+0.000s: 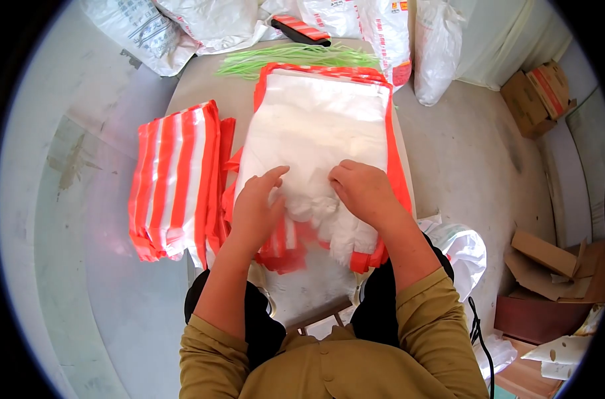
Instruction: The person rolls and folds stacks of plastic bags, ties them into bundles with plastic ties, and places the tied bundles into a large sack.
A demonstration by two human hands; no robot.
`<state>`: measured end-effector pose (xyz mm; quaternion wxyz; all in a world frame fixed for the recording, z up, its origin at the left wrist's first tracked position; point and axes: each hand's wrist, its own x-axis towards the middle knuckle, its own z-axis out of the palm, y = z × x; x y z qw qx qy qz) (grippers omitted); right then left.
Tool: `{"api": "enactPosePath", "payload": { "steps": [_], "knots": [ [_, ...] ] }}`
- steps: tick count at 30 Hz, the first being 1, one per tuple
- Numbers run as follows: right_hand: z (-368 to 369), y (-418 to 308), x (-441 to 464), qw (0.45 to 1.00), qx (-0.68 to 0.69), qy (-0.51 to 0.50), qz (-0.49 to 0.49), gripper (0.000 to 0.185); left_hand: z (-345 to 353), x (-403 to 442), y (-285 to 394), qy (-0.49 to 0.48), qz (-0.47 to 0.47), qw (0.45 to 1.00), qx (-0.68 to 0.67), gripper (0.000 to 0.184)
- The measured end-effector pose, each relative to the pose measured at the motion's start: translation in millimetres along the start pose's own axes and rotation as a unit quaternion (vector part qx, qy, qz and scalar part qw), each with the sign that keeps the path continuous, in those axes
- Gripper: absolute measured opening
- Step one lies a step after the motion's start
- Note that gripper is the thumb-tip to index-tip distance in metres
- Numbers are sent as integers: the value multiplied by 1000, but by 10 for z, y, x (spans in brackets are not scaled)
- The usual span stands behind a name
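A stack of thin white plastic bags (315,126) lies in front of me, with red edges of striped plastic showing around it. The lower end of the white plastic is crumpled. My right hand (361,191) has thumb and fingers pinched together at the white plastic bag on top. My left hand (257,207) is at the left side of the stack, thumb and fingers apart. Below it hang red-and-white striped ends (280,247), partly blurred. To the left lies a folded pile of red-and-white striped plastic bags (176,179).
Green plastic strips (289,60) lie at the table's far end, near a dark object with a striped top (301,30). Full white sacks (212,23) stand behind. Cardboard boxes (538,96) are on the right, and an opened carton (548,266) lies nearer.
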<state>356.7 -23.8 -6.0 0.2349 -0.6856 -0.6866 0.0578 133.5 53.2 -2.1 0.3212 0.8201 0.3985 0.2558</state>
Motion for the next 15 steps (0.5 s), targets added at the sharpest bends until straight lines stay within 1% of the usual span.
{"api": "enactPosePath", "payload": {
  "steps": [2, 5, 8, 11, 15],
  "knots": [
    [-4, -21, 14, 1000, 10, 13, 14, 10, -13, -7, 25, -4, -29, 998, -48, 42],
    [-13, -30, 23, 998, 40, 39, 14, 8, -70, -3, -9, -1, -5, 995, -100, 38],
    [-9, -46, 33, 994, 83, 73, -13, 10, -116, -5, -74, -2, -16, 984, -178, 38],
    [14, -80, 50, 987, 124, 97, -34, 11, -143, 0, -173, -17, -27, 980, -196, 43],
    [65, -146, 71, 979, 161, 112, -64, 12, -180, -18, -180, -17, -55, 984, -168, 44]
  ]
}}
